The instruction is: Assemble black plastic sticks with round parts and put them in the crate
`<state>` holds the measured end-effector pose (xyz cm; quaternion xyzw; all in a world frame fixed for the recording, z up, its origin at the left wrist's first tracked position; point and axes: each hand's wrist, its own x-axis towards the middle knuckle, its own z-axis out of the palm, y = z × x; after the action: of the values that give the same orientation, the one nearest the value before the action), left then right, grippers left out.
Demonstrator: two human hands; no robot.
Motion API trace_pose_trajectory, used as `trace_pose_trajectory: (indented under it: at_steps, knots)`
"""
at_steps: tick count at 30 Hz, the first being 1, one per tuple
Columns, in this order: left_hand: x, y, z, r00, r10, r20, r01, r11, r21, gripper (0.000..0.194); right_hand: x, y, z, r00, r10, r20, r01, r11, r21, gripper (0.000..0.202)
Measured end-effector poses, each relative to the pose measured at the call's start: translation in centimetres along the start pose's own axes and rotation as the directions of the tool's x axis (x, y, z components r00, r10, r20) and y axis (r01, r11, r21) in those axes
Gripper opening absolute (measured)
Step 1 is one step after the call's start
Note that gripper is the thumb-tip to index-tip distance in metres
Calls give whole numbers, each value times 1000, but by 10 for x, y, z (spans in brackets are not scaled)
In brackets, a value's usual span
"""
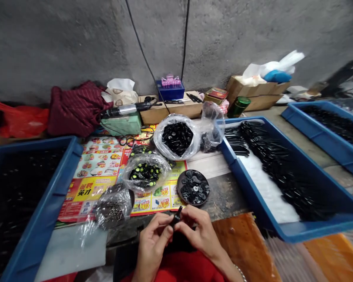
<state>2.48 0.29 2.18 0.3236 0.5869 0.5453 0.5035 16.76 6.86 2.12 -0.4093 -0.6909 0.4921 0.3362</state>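
My left hand (155, 239) and my right hand (198, 229) meet at the near edge of the table, both with closed fingers. Between their fingertips they hold a small black part (177, 217), its narrow end pointing up. Just beyond my right hand is a round dish (181, 190) of flat black pieces. A plastic bag (126, 176) of black and yellow-green pieces lies farther back to the left, and behind it an open bag (159, 141) holds black discs. A clear bag (101, 209) with small dark pieces sits left of my hands.
Blue trays stand at the left (41, 231) and right (238, 172), the right one with long black parts on white lining. Behind are an electric screwdriver (126, 110), scissors (129, 141), a green tin (240, 105) and cardboard boxes. Two cables hang down.
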Motion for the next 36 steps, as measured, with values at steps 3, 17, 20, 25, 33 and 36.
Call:
trace_pose_trajectory:
  at_steps: [3,17,20,25,33,36]
  knots:
    - [-1,-1,0,1000,9,10,-9,1000,19,20,-1,-2,-3,997,-55,54,61,992,-114,29]
    - [-8,-6,0,998,27,49,-25,999,-29,19,6,17,-6,845,274,459,-448,832,328,49]
    - [-8,-8,-1,997,-17,72,22,997,-73,22,5,19,-4,824,295,483,-497,785,370,49]
    - [-4,-8,-2,986,-153,66,163,968,-191,29,5,24,6,843,317,434,-499,764,410,50]
    - [-1,3,2,969,-221,108,244,920,-305,27,6,11,8,948,273,162,-317,792,522,29]
    - [0,3,-4,978,-183,98,198,964,-177,23,7,9,5,927,363,98,-352,744,568,32]
